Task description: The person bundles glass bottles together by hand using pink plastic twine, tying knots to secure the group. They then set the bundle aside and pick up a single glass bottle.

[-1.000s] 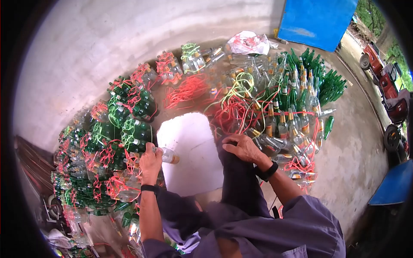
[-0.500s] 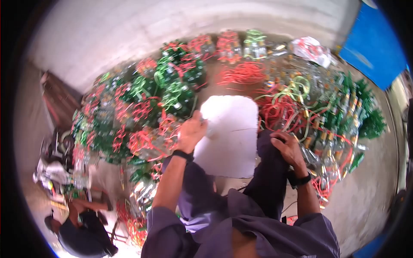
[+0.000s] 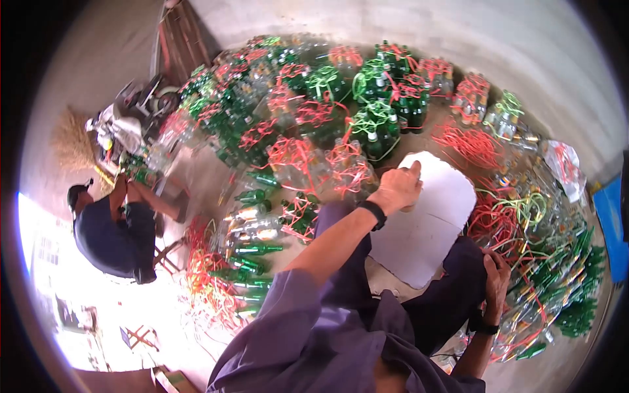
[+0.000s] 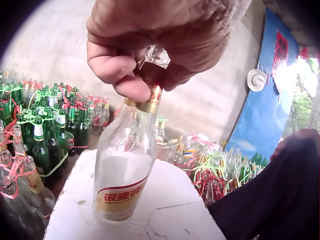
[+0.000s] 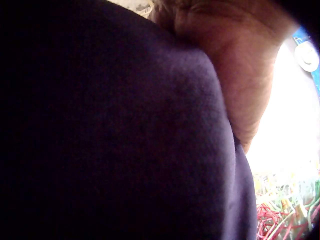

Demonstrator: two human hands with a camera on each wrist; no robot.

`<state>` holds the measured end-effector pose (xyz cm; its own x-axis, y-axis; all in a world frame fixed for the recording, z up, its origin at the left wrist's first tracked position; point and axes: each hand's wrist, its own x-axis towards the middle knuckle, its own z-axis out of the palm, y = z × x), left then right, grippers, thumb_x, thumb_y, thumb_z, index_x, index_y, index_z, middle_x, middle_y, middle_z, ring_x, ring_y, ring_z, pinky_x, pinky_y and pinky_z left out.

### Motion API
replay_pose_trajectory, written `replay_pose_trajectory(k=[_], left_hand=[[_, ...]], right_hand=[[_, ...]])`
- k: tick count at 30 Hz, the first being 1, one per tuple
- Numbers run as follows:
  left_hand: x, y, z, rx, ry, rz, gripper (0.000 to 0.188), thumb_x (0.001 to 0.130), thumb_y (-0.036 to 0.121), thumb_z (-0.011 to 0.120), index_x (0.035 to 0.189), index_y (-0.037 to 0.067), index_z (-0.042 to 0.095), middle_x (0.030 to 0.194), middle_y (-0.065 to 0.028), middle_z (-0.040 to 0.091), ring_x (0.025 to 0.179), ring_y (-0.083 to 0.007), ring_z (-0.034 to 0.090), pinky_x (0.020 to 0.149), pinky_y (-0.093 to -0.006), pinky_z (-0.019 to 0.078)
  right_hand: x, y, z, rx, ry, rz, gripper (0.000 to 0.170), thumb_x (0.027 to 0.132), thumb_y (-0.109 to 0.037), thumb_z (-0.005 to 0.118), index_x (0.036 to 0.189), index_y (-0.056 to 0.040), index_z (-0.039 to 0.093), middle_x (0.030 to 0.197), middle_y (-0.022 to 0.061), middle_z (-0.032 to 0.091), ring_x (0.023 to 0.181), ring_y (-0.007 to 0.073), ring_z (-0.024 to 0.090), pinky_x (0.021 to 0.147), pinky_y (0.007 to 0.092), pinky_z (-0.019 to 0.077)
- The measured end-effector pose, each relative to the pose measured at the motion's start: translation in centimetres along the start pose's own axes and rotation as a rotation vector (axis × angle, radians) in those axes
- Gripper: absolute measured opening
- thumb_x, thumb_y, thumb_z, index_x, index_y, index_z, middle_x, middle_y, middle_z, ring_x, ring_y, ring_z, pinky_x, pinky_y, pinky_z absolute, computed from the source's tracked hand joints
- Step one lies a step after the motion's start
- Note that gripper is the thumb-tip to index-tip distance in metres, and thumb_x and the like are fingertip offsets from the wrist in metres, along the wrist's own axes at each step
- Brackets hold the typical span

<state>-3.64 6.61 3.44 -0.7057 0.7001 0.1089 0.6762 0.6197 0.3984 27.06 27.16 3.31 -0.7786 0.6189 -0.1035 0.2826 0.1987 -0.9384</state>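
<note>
My left hand [image 3: 397, 190] pinches a clear glass beer bottle [image 4: 125, 165] by its gold-wrapped neck, thumb and fingers curled round it. The bottle has a red and gold label low on its body and leans slightly, its base at the white board [image 3: 432, 219]. In the head view the hand hides most of the bottle. That board, rounded at the corners and cracked across, lies in front of my lap. My right hand [image 3: 498, 278] rests on my dark-trousered knee [image 5: 125, 125], fingers relaxed, with nothing held.
Tied bundles of green bottles [image 3: 373, 134] and clear ones stand to the left and ahead. Red plastic strapping [image 3: 468, 145] is heaped beyond the board, and more bottles [image 3: 524, 314] lie at the right. Another person [image 3: 118, 229] sits bent forward at the far left.
The head view has swung left, bringing the seated person into full view. My left hand keeps the bottle over the board; my right hand stays on the knee.
</note>
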Motion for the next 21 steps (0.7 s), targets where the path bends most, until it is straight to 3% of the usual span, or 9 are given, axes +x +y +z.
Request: replay_pose_trajectory(k=[21], left_hand=[[-0.2,-0.7,0.7,-0.115,0.022,0.020,0.034,0.092,0.028,0.061,0.113,0.004,0.047,0.089,-0.0224,0.070,0.081,-0.0433,0.069,0.071,-0.0536,0.0543]], right_hand=[[0.1,-0.3,0.5,0.001,0.042,0.032,0.039,0.094,-0.025,0.062,0.115,0.0077,0.068,0.104,0.0125,0.070,0.097,0.0195,0.062,0.092,0.0322,0.0458]])
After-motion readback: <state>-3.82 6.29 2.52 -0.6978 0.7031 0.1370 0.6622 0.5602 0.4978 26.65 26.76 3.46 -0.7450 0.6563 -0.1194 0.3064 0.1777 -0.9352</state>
